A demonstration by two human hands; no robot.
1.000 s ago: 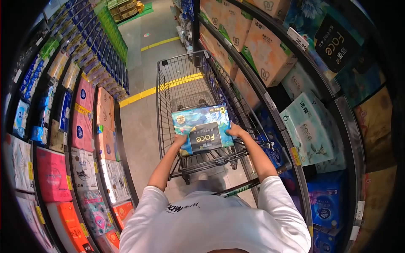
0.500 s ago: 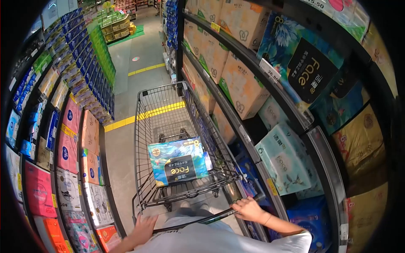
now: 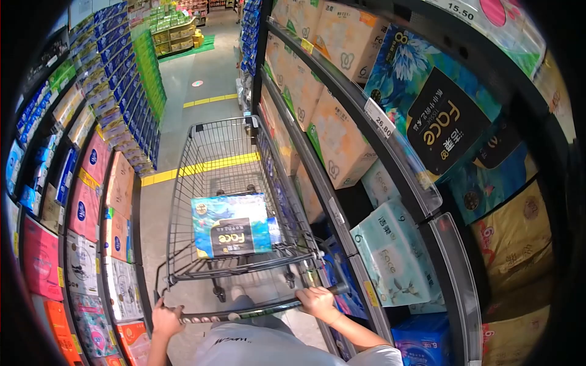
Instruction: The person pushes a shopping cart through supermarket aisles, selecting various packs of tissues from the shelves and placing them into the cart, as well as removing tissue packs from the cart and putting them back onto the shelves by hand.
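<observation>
A grey wire shopping cart [image 3: 177, 207] stands in front of me in the aisle. In its basket lies one blue and green pack of Face tissues [image 3: 232, 226], with a small white and blue item partly visible at its right side. My left hand [image 3: 166, 318] is closed at the left end of the cart's handle [image 3: 244, 312]. Further right, my right hand [image 3: 317, 304] is wrapped around the same handle near its right end. The undersides of both hands are hidden.
Shelves of tissue packs line both sides; the right shelf edge [image 3: 360, 262] runs close to the cart. A pale green Face pack [image 3: 394, 256] sits on that shelf. Stacked blue packs [image 3: 113, 61] stand ahead on the left. Yellow strips [image 3: 201, 168] cross the floor.
My left hand has closed on the handle, where its fingers were stretched out before. The cart and both hands have shifted left in view; the handle is now more level.
</observation>
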